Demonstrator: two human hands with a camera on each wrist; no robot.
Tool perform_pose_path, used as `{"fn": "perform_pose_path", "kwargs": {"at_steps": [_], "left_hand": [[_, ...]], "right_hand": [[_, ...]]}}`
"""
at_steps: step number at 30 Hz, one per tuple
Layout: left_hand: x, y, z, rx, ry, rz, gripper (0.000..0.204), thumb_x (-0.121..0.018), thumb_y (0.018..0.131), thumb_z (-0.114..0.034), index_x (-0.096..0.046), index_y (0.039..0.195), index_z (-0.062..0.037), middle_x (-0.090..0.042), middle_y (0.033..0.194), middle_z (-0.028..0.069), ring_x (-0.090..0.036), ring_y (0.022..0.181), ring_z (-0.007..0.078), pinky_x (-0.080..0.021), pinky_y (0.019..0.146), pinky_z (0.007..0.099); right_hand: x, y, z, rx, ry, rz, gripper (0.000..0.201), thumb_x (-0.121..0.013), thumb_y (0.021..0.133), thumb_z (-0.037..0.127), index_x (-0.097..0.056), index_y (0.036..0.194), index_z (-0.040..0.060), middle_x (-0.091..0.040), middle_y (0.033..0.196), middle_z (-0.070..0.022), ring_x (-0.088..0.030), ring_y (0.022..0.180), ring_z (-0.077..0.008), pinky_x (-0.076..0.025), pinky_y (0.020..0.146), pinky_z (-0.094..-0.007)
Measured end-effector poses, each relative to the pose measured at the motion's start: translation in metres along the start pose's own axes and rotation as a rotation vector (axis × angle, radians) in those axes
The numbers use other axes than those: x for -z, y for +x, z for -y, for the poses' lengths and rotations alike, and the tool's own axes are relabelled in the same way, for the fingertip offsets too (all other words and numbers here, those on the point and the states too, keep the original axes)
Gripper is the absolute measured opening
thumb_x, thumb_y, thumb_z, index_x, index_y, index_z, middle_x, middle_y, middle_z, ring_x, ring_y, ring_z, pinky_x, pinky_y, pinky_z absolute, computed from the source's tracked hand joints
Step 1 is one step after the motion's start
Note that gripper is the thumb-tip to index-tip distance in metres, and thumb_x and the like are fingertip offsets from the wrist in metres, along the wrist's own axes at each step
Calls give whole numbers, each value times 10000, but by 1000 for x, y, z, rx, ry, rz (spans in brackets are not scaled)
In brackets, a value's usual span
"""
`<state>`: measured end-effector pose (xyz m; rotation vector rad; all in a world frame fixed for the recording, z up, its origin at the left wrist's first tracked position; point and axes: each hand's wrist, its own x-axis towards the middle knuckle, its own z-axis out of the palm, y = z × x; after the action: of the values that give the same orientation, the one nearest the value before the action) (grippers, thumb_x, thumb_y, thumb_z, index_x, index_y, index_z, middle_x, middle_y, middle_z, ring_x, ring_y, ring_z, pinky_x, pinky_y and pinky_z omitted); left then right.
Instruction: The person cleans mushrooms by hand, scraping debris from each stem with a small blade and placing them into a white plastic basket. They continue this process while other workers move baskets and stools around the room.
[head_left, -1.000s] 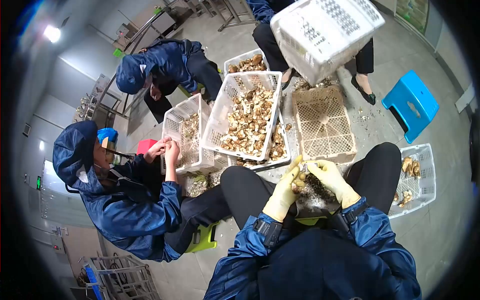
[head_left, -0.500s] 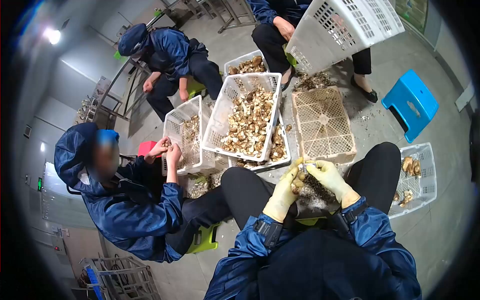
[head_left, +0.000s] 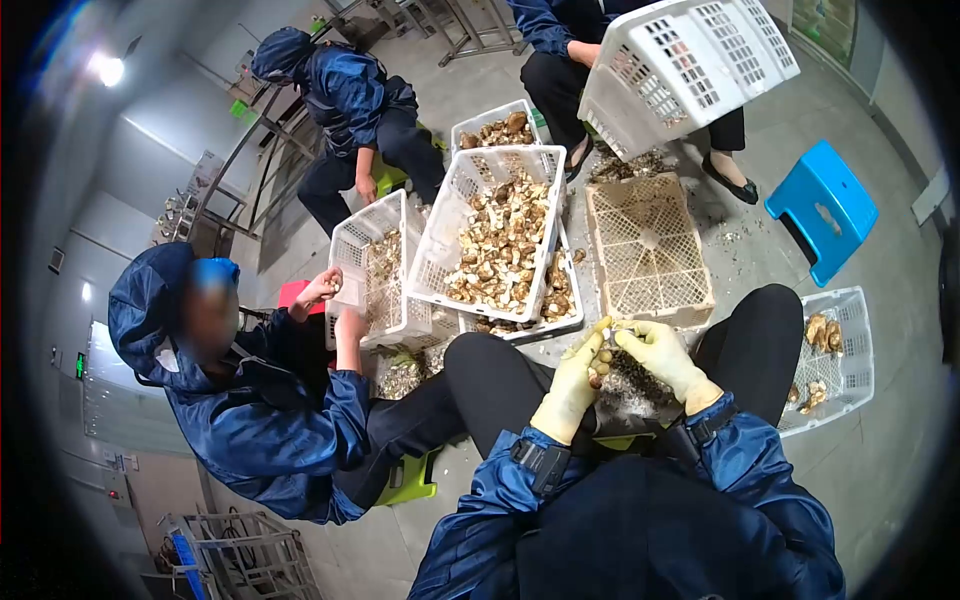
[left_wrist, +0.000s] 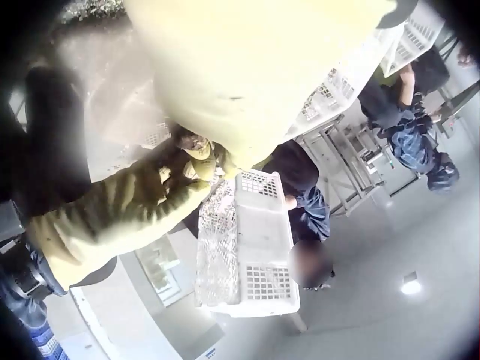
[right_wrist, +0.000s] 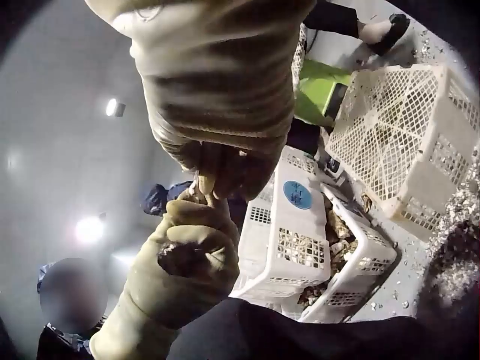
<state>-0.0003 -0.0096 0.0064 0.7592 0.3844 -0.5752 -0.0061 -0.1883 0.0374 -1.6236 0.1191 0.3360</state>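
Observation:
My left hand (head_left: 570, 388), in a pale yellow rubber glove, curls its fingers round a brown mushroom (right_wrist: 182, 259) in front of my lap. The right hand (head_left: 662, 356), gloved alike, meets it at the fingertips. Between the right thumb and fingers is pinched a small thin pale thing (right_wrist: 196, 184); I cannot tell its kind, as the glove hides most of it. Dark crumbs and trimmings (head_left: 640, 385) lie on the floor below both hands. Beyond them a white crate (head_left: 430, 270) full of brown-and-white mushrooms (head_left: 500, 240) rests on another crate.
An upturned dirty crate (head_left: 650, 250) lies ahead. Right of my knee stands a white crate (head_left: 850, 370) with a few mushrooms; a blue stool (head_left: 825, 210) is behind it. At left a seated person (head_left: 260, 420) works over a crate (head_left: 365, 250). Another person holds a tilted crate (head_left: 690, 75).
My hands stay nearly in place. The person at left has moved their hands apart. The far-left person has risen from a deep bend, and the far person's white crate has been tipped on its side.

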Motion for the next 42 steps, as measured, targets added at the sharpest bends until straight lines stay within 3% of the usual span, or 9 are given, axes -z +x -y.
{"fn": "perform_pose_path", "kwargs": {"at_steps": [3, 9, 16, 21, 25, 27, 29, 32, 42], "left_hand": [[-3, 1, -3, 15, 39, -39, 374, -532, 1015, -154, -530, 1381, -74, -566, 902, -8, -465, 672, 60, -374, 513, 157], [2, 1, -2, 31, -107, 70, 342, -547, 1010, -166, -572, 1343, -91, -572, 867, 4, -441, 629, 41, -347, 484, 152], [-5, -5, -10, -76, 273, 14, 336, -556, 1002, -161, -594, 1331, -100, -562, 716, -24, -426, 521, 16, -331, 457, 131], [-13, -6, -13, -190, 380, 84, 505, -577, 969, -111, -436, 1453, -76, -635, 1048, -4, -532, 676, 18, -377, 520, 126], [-11, -9, -14, -212, 487, 99, 452, -546, 985, -131, -477, 1430, -90, -651, 1088, 13, -555, 687, 25, -385, 521, 131], [-9, -12, -16, -144, 365, 78, 416, -516, 1008, -160, -496, 1419, -98, -660, 1090, 13, -560, 681, 25, -386, 515, 131], [-10, -8, -13, -136, 329, 35, 403, -444, 1052, -224, -475, 1422, -66, -663, 1067, 48, -497, 625, 34, -352, 465, 132], [-7, -7, -11, -81, 281, -3, 364, -464, 1045, -236, -543, 1377, -109, -686, 1100, 28, -571, 665, 27, -386, 497, 132], [13, 6, -4, 61, 49, -64, 363, -426, 1054, -244, -522, 1372, -98, -636, 1214, 70, -541, 695, 80, -383, 434, 144]], "right_hand": [[-8, 7, -17, 148, 103, 6, 302, -657, 932, 205, -693, 1115, -32, -720, 984, -58, -625, 871, -97, -493, 770, -242], [1, 12, -16, 39, 34, -6, 249, -655, 937, 201, -711, 1040, -19, -706, 934, -21, -615, 833, -74, -490, 757, -237], [6, 13, -20, -16, 165, 86, 252, -647, 943, 172, -684, 1096, -24, -701, 970, -31, -617, 854, -71, -495, 768, -226], [7, 12, -16, -21, 264, 118, 257, -646, 944, 174, -678, 1101, -27, -697, 971, -36, -611, 859, -78, -492, 782, -234], [5, 17, -27, -23, 189, 104, 258, -646, 950, 198, -685, 1072, -26, -696, 958, -28, -604, 843, -79, -483, 775, -231], [6, 19, -32, -28, 317, 109, 266, -650, 951, 226, -692, 1036, -22, -692, 928, -23, -594, 821, -73, -472, 747, -228], [6, 20, -34, -39, 255, 43, 259, -649, 952, 228, -693, 1016, -19, -690, 907, -19, -589, 801, -72, -469, 731, -231], [2, 20, -35, -34, 214, -34, 269, -648, 953, 249, -692, 962, -16, -681, 860, -6, -571, 757, -66, -466, 697, -239], [4, 14, -28, -15, -4, -109, 270, -655, 940, 237, -684, 974, -29, -661, 830, -3, -553, 726, -67, -451, 649, -240]]}}
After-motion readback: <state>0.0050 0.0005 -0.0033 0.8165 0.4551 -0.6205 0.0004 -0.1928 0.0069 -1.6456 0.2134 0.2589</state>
